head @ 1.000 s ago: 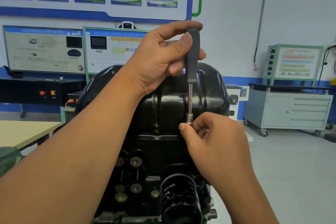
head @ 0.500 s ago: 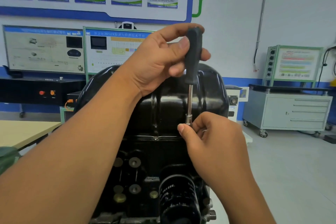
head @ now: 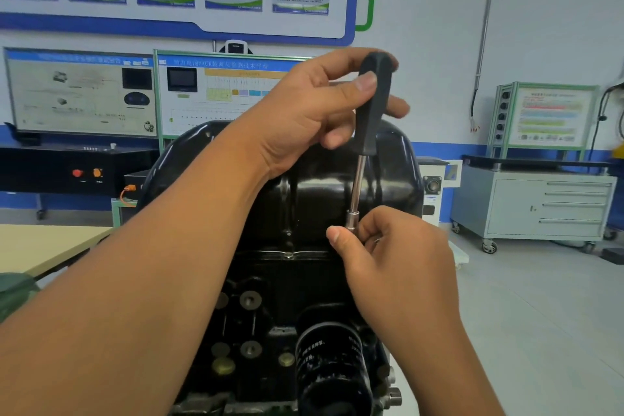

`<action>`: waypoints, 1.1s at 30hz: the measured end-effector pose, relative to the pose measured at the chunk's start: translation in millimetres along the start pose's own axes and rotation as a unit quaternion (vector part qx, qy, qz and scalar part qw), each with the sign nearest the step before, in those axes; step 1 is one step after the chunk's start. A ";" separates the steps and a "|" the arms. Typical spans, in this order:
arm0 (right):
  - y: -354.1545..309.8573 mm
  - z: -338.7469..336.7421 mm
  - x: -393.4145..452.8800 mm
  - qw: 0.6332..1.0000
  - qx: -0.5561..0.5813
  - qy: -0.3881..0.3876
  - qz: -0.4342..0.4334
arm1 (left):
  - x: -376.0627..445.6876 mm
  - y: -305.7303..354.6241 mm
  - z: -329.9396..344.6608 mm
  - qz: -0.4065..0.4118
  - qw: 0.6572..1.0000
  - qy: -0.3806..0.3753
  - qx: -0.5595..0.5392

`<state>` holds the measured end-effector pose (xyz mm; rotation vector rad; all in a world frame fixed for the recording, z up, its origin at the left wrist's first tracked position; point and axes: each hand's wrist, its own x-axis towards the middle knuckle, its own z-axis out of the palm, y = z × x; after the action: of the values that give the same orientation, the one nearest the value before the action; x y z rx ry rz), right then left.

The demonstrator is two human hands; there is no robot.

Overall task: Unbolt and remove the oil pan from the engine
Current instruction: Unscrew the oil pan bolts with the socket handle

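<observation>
The glossy black oil pan (head: 317, 192) bulges on top of the upturned engine block (head: 270, 307) straight ahead. A nut driver (head: 371, 111) with a black handle and a steel shaft stands nearly upright over the pan's flange at the right. My left hand (head: 314, 111) grips the handle, thumb along its side. My right hand (head: 391, 246) pinches the socket end of the shaft just above the flange. The bolt under the socket is hidden by my fingers.
A black oil filter (head: 331, 368) juts from the block below my right hand. A wooden table (head: 40, 246) lies at the left. A grey wheeled cabinet (head: 540, 206) stands at the right on open floor. Training panels (head: 81, 94) line the back wall.
My left hand has shifted a little on the handle, and the driver leans slightly more to the right at the top. My right hand stays pinched on the socket end.
</observation>
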<state>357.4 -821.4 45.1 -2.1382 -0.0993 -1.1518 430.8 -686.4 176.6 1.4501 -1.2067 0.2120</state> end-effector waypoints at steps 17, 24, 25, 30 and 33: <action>-1.8 4.6 -4.9 0.999 -0.026 0.028 -0.012 | 8.7 -8.8 23.8 0.014 0.981 0.165 0.105; -0.5 2.6 -1.7 1.000 -0.010 0.011 -0.002 | -0.2 0.3 6.8 -0.007 0.999 0.040 0.021; -0.3 1.7 -0.7 1.000 -0.003 0.010 0.001 | -0.9 -1.1 7.1 0.004 0.999 0.053 0.014; 0.1 0.3 -1.8 1.000 0.020 0.013 0.007 | 6.7 -10.1 17.5 0.045 0.974 0.218 0.051; -0.9 2.9 -3.8 1.000 0.002 0.018 -0.001 | 8.1 -10.0 23.3 0.026 0.977 0.197 0.076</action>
<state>356.9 -818.0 41.6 -2.1125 -0.0880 -1.1900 430.6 -711.8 168.9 1.4243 -0.9170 0.6106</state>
